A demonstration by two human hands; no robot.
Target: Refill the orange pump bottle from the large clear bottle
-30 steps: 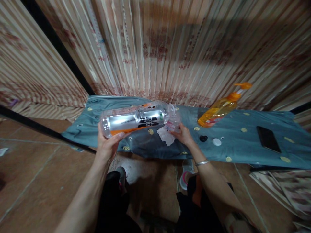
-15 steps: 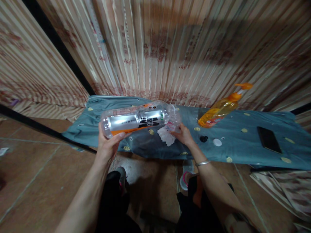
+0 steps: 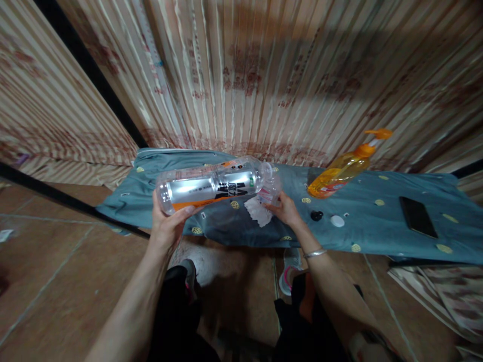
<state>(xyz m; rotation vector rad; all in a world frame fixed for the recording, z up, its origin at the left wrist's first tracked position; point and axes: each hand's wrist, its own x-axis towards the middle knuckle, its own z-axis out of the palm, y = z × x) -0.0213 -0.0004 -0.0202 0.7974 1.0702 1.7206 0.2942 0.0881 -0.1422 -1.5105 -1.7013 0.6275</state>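
Observation:
My left hand (image 3: 169, 216) is closed round the base end of a large clear plastic bottle (image 3: 196, 186) with a silver, orange and black label. The bottle lies nearly level, its uncapped neck pointing right. At that neck, my right hand (image 3: 284, 207) grips a smaller clear plastic piece (image 3: 269, 191), which looks like a small clear bottle or cup with some pink print. Its exact shape is hard to make out. A crumpled white tissue (image 3: 258, 211) hangs or lies just beside my right fingers.
A narrow bench with a blue-green cloth (image 3: 241, 234) spans the view. On it are a pump bottle of orange-yellow liquid (image 3: 335, 177), a black cap (image 3: 316, 216), a white cap (image 3: 337, 221) and a black phone (image 3: 417, 216). Behind hangs a striped curtain (image 3: 241, 75); a dark pole (image 3: 94, 75) slants at left.

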